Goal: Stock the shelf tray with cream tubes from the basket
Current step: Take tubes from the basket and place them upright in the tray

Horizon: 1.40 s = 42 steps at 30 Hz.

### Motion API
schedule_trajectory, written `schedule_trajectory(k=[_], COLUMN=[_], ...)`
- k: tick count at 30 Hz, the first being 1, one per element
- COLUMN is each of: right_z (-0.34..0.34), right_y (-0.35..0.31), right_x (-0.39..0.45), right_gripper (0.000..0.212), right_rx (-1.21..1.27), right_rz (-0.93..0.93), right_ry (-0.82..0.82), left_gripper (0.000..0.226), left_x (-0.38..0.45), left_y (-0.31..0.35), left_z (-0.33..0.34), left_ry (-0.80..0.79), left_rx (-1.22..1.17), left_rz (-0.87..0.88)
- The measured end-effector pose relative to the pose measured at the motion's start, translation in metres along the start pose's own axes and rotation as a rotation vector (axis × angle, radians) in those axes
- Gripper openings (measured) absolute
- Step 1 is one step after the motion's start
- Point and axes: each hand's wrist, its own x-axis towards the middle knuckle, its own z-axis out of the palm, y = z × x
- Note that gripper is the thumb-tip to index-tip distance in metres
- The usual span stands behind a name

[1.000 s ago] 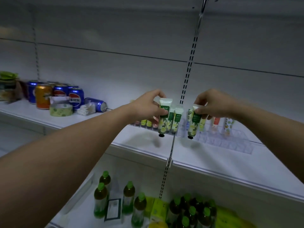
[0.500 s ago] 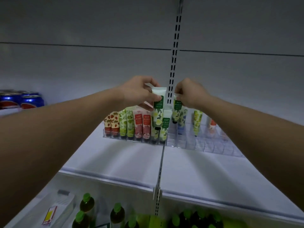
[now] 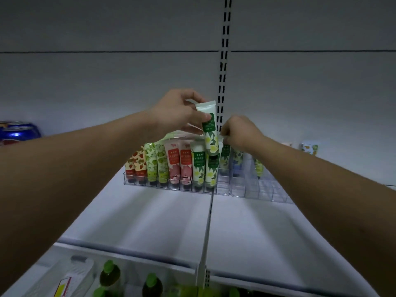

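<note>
A clear plastic shelf tray (image 3: 240,189) stands at the back of the white shelf. Its left slots hold several upright cream tubes (image 3: 174,166) with strawberry, green, pink and white-flower prints. My left hand (image 3: 177,113) pinches a white-and-green flower tube (image 3: 209,127) upright just above the tubes in the tray's middle. My right hand (image 3: 239,132) grips the top of another green tube (image 3: 225,156) that stands in a slot just right of the shelf upright. A blue tube (image 3: 237,161) and a green one (image 3: 258,167) stand farther right. No basket is in view.
Blue drink cans (image 3: 18,131) sit at the far left of the shelf. A small printed box (image 3: 308,147) stands at the back right. A slotted metal upright (image 3: 222,67) runs up the back wall. Green-capped bottles (image 3: 110,275) fill the shelf below.
The view has closed in on the tray. My right hand has come down with its tube into a slot. My left hand still holds its tube above the tray.
</note>
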Motion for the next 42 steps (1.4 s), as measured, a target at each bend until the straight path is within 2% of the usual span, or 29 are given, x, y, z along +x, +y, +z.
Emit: schedule_trajectory(k=[3,6,10,17,20,24,33,36,39,42], right_z=[-0.002,-0.013,-0.026,-0.002,0.016,0.027,0.039,0.039,0.04,0.041], right_y=[0.002,0.001,-0.001,-0.01,-0.006,-0.004,0.004,0.003,0.004,0.005], right_x=[-0.005,-0.02,-0.056,-0.156,-0.178,-0.181,-0.176,-0.175,-0.175,-0.174], right_gripper=[0.023,0.029,0.021,0.02,0.037,0.058,0.057,0.052,0.053,0.054], right_rx=[0.018,0.071,0.098,0.304,0.242,0.272,0.326,0.329,0.337,0.336], right_rz=[0.009,0.012,0.051,-0.121,-0.185,-0.156,-0.166,-0.168,-0.161,-0.153], right_ry=[0.005,0.092,0.125,-0.211,-0.313,-0.317,-0.27,-0.258,-0.264,-0.265], left_gripper=[0.022,0.02,0.02,0.026,0.023,0.021,0.021,0.021,0.012,0.018], left_x=[-0.004,-0.008,-0.012,-0.021,-0.019,-0.01,0.021,0.029,0.034,0.033], left_y=[0.004,0.015,0.032,0.048,0.047,0.035,0.001,-0.007,-0.012,-0.013], left_z=[0.002,0.006,0.02,0.044,0.057,0.069,0.09,0.097,0.102,0.101], left_ry=[0.052,0.096,0.163,0.257,0.298,0.358,0.347,0.307,0.288,0.247], left_rx=[0.004,0.034,0.099,0.257,0.328,0.443,0.654,0.787,0.933,1.033], left_rz=[-0.006,-0.007,-0.003,0.018,0.016,0.031,0.01,-0.023,-0.02,-0.061])
